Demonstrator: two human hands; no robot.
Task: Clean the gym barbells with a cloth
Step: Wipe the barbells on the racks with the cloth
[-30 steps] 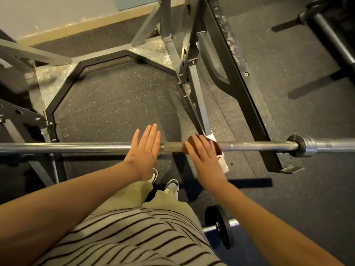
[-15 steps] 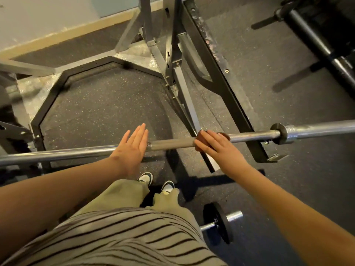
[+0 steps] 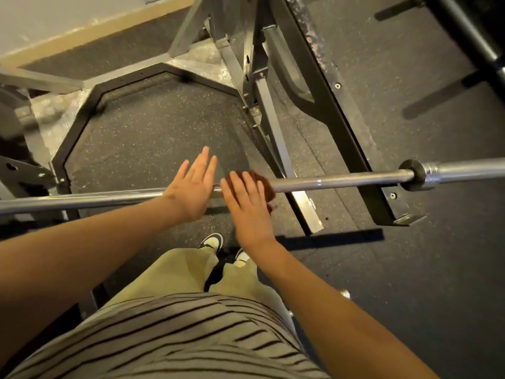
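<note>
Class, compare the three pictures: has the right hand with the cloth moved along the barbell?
Yes. The right hand, pressing the cloth, has slid left along the barbell, away from the collar and toward the left hand.

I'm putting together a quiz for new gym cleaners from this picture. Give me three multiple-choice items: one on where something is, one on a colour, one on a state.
1. Where is the cloth?
A) in a bucket
B) on the barbell, under the right hand
C) over the person's shoulder

2. What colour is the cloth?
A) white
B) blue
C) reddish brown

3. How does the left hand lie?
A) fingers straight, resting on the barbell
B) clenched in a fist
C) pinching the cloth

Answers:
1 B: the cloth peeks out beneath the right hand's fingers on the barbell.
2 C: its visible edge is reddish brown.
3 A: the fingers lie straight across the barbell and hold nothing.
</note>
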